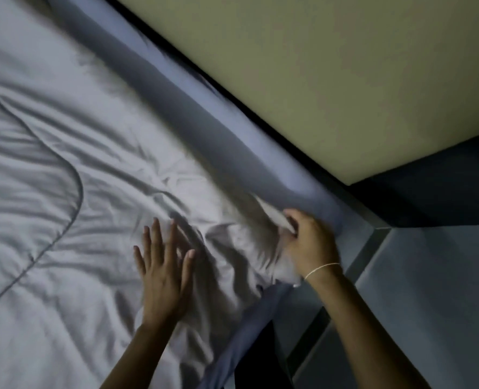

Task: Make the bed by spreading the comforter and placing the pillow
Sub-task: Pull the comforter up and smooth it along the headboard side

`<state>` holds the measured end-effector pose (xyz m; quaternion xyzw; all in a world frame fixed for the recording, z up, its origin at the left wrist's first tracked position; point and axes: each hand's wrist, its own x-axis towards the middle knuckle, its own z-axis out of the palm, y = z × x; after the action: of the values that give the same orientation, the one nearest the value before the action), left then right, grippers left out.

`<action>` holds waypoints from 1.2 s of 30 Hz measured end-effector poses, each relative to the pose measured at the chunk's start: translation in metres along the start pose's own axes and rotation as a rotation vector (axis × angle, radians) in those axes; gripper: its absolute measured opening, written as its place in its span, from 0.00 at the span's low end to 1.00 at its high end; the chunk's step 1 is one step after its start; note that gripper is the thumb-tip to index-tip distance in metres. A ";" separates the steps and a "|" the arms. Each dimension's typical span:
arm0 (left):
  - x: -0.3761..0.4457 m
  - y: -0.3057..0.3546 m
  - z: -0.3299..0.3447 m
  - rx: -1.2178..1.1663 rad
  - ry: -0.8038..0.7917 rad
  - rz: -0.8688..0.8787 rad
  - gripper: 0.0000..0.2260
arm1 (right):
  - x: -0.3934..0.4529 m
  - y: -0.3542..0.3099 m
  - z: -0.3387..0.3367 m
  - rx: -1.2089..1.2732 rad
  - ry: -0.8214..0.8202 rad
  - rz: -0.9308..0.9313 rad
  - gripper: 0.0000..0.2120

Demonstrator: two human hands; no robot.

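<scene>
A pale grey quilted comforter (86, 153) covers the bed, wrinkled near its corner. My left hand (164, 269) lies flat on it with fingers spread, pressing the fabric down. My right hand (309, 242), with a thin string bracelet at the wrist, grips the comforter's corner at the bed's edge; the cloth there is blurred with motion. A blue-grey sheet (274, 153) shows along the mattress edge beyond the comforter. No pillow is in view.
A yellowish wall (330, 80) runs right beside the bed's far side, with a dark gap between. A dark panel (443, 186) and grey tiled floor (429, 290) lie to the right, past the bed's corner.
</scene>
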<state>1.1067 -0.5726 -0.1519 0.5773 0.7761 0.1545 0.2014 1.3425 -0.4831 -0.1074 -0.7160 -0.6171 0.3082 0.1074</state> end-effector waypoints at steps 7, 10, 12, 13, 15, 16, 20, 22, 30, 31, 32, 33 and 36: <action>0.048 0.031 -0.010 -0.037 0.080 0.096 0.28 | 0.030 0.004 -0.049 -0.080 0.292 0.109 0.15; 0.061 0.027 0.004 0.077 0.014 0.096 0.29 | 0.021 -0.007 -0.029 -0.076 0.324 -0.034 0.10; 0.062 0.019 0.019 0.190 -0.080 0.096 0.31 | 0.025 -0.008 -0.013 -0.021 0.402 -0.115 0.09; 0.058 0.015 0.028 0.249 -0.134 0.098 0.31 | 0.029 -0.002 -0.001 -0.016 0.409 -0.113 0.10; 0.051 0.009 0.041 0.354 -0.187 0.100 0.33 | 0.040 0.011 0.027 -0.058 0.339 -0.073 0.16; 0.049 0.007 0.044 0.382 -0.186 0.098 0.33 | 0.042 0.018 0.042 -0.128 0.257 -0.053 0.19; 0.049 0.006 0.046 0.399 -0.162 0.094 0.32 | 0.028 0.040 0.068 -0.279 0.142 -0.078 0.24; 0.047 0.011 0.046 0.381 -0.152 0.105 0.32 | 0.019 0.046 0.062 -0.153 0.217 -0.061 0.21; -0.022 0.039 0.064 0.388 -0.349 0.609 0.40 | 0.010 0.082 0.034 0.310 0.472 0.289 0.19; -0.025 0.041 0.069 0.410 -0.357 0.577 0.40 | 0.013 0.079 0.029 0.385 0.429 0.338 0.23; -0.026 0.043 0.073 0.422 -0.353 0.559 0.38 | 0.017 0.077 0.026 0.425 0.388 0.372 0.26; -0.025 0.044 0.077 0.423 -0.337 0.568 0.33 | 0.020 0.075 0.024 0.424 0.357 0.380 0.27; -0.023 0.043 0.080 0.323 -0.221 0.714 0.21 | 0.027 0.073 0.021 0.349 0.339 0.325 0.22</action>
<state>1.1879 -0.5819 -0.1985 0.8479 0.5147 0.0278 0.1240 1.3914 -0.4776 -0.1715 -0.8175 -0.4050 0.2990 0.2797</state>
